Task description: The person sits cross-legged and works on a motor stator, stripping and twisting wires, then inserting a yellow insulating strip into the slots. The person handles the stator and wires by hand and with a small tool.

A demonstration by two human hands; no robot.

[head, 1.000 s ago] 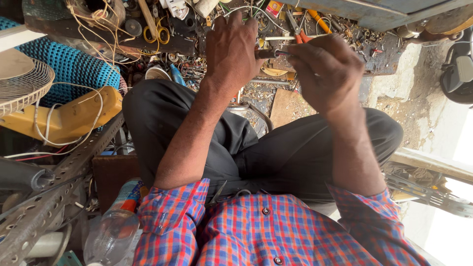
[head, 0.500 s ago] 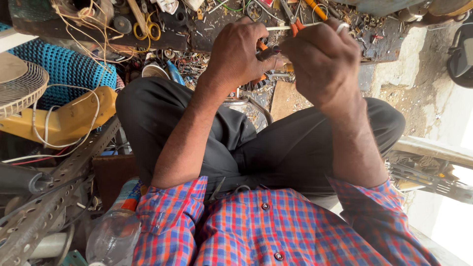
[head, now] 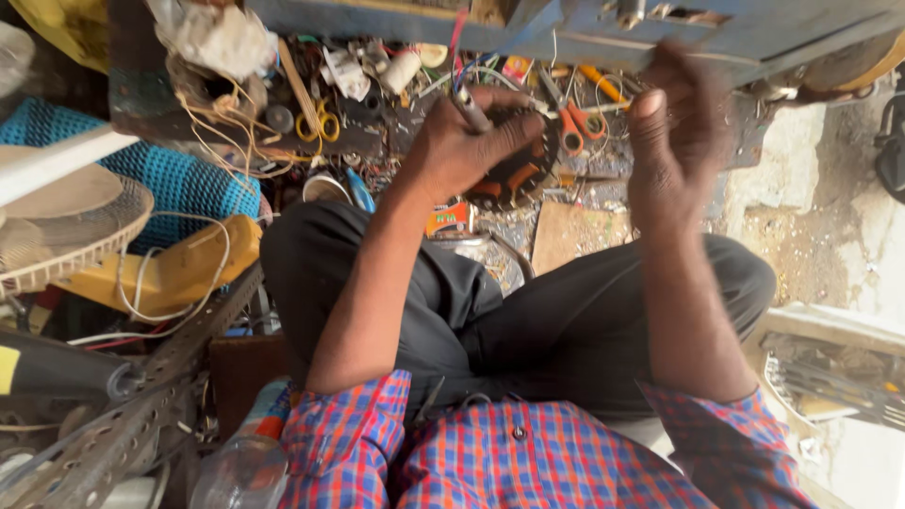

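The left hand (head: 471, 141) is gripping a slim dark tool handle (head: 468, 108), with the fingers (head: 514, 127) curled and clamped around it; the handle is pointing toward the far side, and its working tip is hidden among a bundle of red and blue wires (head: 459, 42) hanging from the blue panel (head: 584, 28) at the far edge. Under this hand a round black and orange object (head: 514, 174) is lying on the cluttered tabletop (head: 396, 141); the palm is covering most of it, so its kind cannot be told. The right hand (head: 674, 141) is raised just right of the left hand and is heavily blurred; its fingers are appearing loosely bent and partly together, but whether they are pinching anything cannot be told. Beyond the gap between the hands, orange-handled scissors (head: 575, 127) are lying on the tabletop, partly masked by the left hand's knuckles. Farther left, yellow-handled scissors (head: 319, 123) are resting among loose wire and scraps too small to identify. A wire fan guard (head: 66, 240) is cut off by the left edge, with a yellow casing (head: 179, 269) near it. A perforated metal angle bar (head: 123, 415) is running off the near left corner. A small board (head: 575, 236) is lying beside the person's knee, one corner hidden behind the right forearm.
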